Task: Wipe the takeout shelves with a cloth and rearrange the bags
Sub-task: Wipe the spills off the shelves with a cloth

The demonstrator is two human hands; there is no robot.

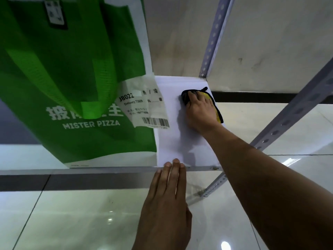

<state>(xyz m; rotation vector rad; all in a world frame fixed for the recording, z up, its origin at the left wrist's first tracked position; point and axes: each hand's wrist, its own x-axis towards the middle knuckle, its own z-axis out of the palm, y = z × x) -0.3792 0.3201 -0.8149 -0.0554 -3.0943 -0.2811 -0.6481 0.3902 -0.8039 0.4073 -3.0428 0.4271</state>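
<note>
— What is sitting on the white shelf (180, 141)?
— A green bag (75, 83), standing left. The right hand (200, 109) is pressing a yellow-black cloth (209, 98) flat near the back corner.
— The left hand (167, 195)?
— Lying flat-fingered, touching the front edge.

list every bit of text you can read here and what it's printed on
"MISTER PIZZA": white print on the green bag, under large Chinese characters partly hidden by the handle.
"J8022", "Delivery 72609": receipt stuck to the bag; its other lines and barcode digits are too blurred.
Black tag at the bag's top: unreadable.
</note>
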